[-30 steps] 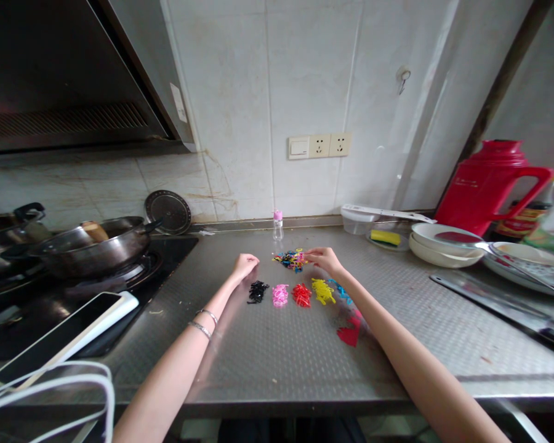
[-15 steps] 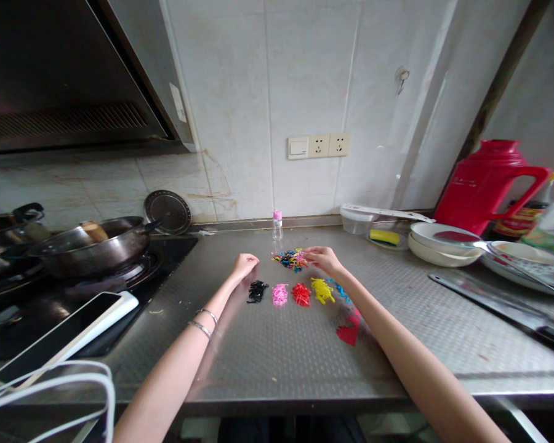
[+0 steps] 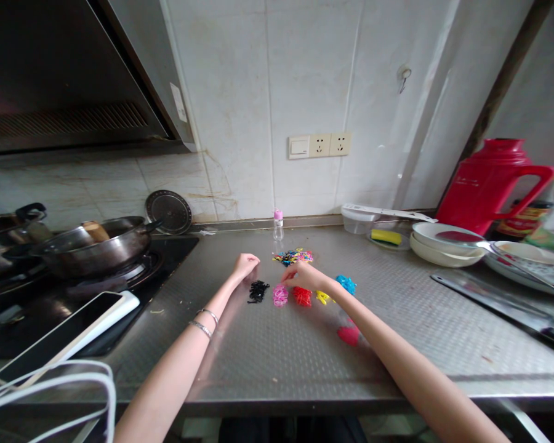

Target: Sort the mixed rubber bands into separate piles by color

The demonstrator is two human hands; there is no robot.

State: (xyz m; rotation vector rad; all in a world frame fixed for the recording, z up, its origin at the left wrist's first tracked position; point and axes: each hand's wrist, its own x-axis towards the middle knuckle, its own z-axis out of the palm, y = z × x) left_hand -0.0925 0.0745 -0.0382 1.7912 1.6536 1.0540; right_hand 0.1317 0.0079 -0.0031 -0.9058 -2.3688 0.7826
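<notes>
Small coloured rubber bands lie in heaps on the steel counter: black, pink, red, yellow and blue. Behind them sits a mixed heap. My right hand hovers over the pink and red heaps with fingers pinched together; what it holds is too small to see. My left hand rests curled on the counter just above the black heap. A red object lies beside my right forearm.
A small clear bottle with a pink cap stands behind the mixed heap. A wok sits on the stove at left, a phone nearer. Bowls, a sponge, a red thermos and a knife occupy the right.
My right hand has moved from the mixed heap toward me and left, to above the pink and red heaps. The blue heap now shows. My left hand stayed put.
</notes>
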